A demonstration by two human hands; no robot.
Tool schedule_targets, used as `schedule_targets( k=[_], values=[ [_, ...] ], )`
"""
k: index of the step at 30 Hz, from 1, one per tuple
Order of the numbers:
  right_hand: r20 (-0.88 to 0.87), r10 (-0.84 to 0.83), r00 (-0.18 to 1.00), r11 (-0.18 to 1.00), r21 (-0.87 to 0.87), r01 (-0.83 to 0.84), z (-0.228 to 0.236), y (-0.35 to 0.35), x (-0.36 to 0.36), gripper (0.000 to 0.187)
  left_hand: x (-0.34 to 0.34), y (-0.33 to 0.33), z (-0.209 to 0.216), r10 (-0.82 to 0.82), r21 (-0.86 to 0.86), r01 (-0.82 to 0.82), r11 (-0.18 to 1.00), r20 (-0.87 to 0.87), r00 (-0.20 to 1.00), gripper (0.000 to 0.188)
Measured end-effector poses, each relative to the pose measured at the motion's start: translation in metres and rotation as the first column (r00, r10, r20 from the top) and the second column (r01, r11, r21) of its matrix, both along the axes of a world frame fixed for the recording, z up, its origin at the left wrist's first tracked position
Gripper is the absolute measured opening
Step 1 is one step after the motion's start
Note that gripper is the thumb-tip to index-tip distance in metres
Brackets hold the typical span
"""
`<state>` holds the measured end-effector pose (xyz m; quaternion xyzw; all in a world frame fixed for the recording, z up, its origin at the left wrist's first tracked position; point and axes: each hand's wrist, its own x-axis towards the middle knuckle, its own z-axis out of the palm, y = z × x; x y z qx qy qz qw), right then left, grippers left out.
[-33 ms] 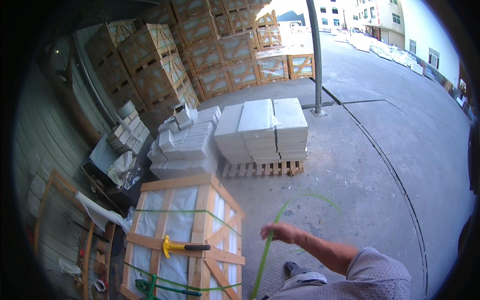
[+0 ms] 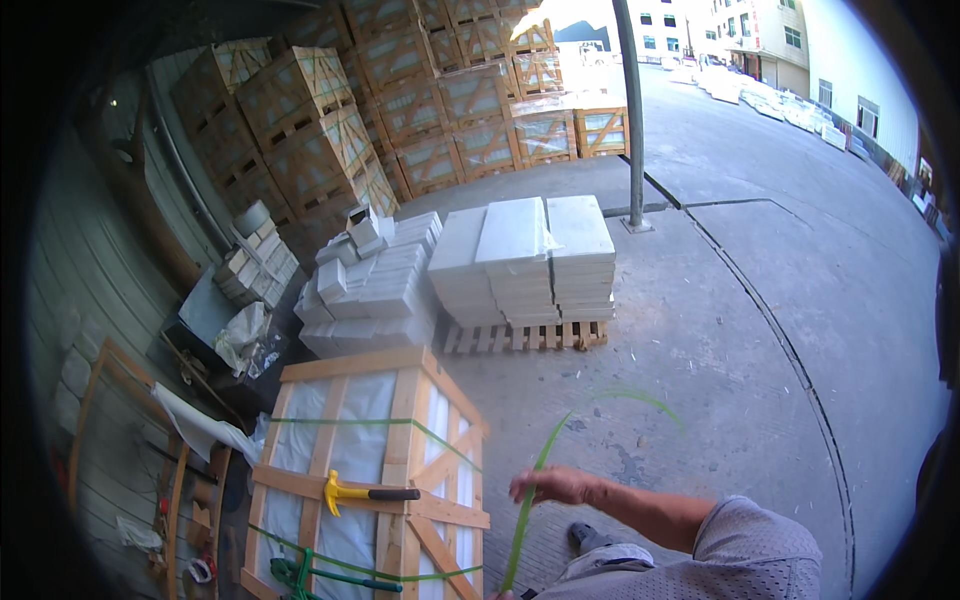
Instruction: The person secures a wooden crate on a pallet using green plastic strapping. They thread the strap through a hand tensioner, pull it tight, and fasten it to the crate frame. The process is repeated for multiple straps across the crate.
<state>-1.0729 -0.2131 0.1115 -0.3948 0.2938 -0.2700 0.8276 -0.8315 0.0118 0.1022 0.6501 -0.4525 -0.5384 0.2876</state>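
Note:
My right hand (image 2: 556,486) reaches in from the right, closed around a long green packing strap (image 2: 522,528). The strap runs up from the lower edge, past my fingers, and its thin far end curves in the air to the right. A sliver of my left hand (image 2: 503,595) shows at the bottom edge by the strap's lower part; its fingers are mostly hidden. Left of my hands stands a wooden crate (image 2: 403,440) with white wrapped contents and green straps around it. A yellow claw hammer (image 2: 345,492) with a black grip lies on it, near a green strapping tool (image 2: 310,572).
White slabs (image 2: 520,260) are stacked on a pallet (image 2: 525,338) ahead, beside piled white blocks (image 2: 385,280). Tall crate stacks (image 2: 440,110) fill the back. A metal post (image 2: 634,120) rises from the concrete. Wooden frames (image 2: 180,500) and clutter line the left wall.
My right hand has shifted slightly left and down with the strap. The strap's free end has swung a little left. A bit of my left hand now shows at the bottom edge.

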Motion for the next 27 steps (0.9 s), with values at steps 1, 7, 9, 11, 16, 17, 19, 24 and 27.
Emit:
schedule_targets(
  k=[1,7,9,11,16,17,19,24,27],
  values=[
    [0.049,0.197,0.979,0.980,-0.017,-0.196,0.000,0.028,0.017,0.038,-0.009,-0.007,0.010,0.011,-0.008,-0.011,1.000,0.003,1.000,0.053],
    [-0.053,0.304,0.951,0.951,-0.046,-0.307,-0.006,0.054,0.037,0.039,-0.006,-0.003,0.014,-0.016,0.057,0.021,0.998,-0.091,0.996,0.047],
    [-0.004,0.085,0.996,0.996,0.017,-0.085,-0.001,0.030,0.014,0.038,0.008,0.012,0.000,-0.056,0.097,0.066,0.993,-0.107,0.993,0.044],
    [0.001,-0.120,0.993,0.992,0.040,0.120,0.007,0.003,-0.011,0.037,0.021,0.026,-0.013,-0.089,0.125,0.102,0.987,-0.111,0.990,0.040],
    [0.000,-0.413,0.911,0.907,0.092,0.411,0.003,-0.028,-0.045,0.032,0.036,0.047,-0.034,-0.130,0.126,0.145,0.981,-0.115,0.985,0.031],
    [-0.004,-0.457,0.889,0.884,0.105,0.455,-0.003,-0.031,-0.047,0.031,0.037,0.051,-0.037,-0.134,0.089,0.144,0.986,-0.115,0.984,0.029],
    [0.013,-0.565,0.825,0.815,0.166,0.556,-0.015,-0.038,-0.052,0.030,0.038,0.057,-0.045,-0.140,0.025,0.144,0.989,-0.133,0.981,0.029],
    [0.040,-0.614,0.788,0.778,0.195,0.597,-0.019,-0.037,-0.056,0.029,0.037,0.048,-0.055,-0.255,0.001,0.255,0.967,-0.035,0.966,0.029],
    [0.005,-0.184,0.983,0.983,0.000,0.184,-0.005,0.007,-0.019,0.032,0.021,0.029,-0.031,-0.360,0.013,0.360,0.933,0.062,0.931,0.029]
  ],
)
